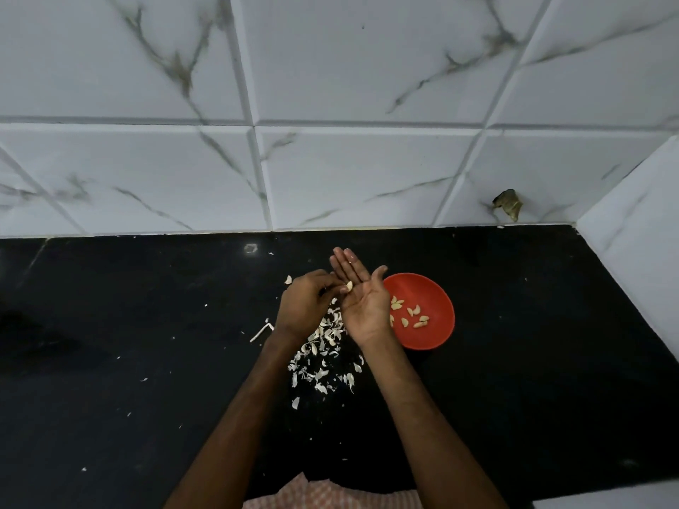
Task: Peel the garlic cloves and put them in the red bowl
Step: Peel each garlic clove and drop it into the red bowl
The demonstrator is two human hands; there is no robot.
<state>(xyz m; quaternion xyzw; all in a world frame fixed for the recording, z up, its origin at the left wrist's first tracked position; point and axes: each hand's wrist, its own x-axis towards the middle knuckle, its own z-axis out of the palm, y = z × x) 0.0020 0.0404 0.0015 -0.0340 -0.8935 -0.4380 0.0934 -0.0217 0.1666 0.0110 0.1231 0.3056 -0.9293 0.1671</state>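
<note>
Pinching a clove [349,286] against the right palm, the left hand [303,306] keeps its grip curled round it. The right hand [363,299] is palm up, grip spread, fingers straight, covering the red bowl's [435,337] left rim. The bowl sits toward the desk's [147,361] back right, holding peeled cloves [415,314]. Peels [323,361] litter the desk under both wrists.

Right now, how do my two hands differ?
The left hand is curled, back up, its fingers pinching a garlic clove; the right hand is flat, palm up, fingers straight. Both are above the peel scraps, beside the red bowl.
</note>
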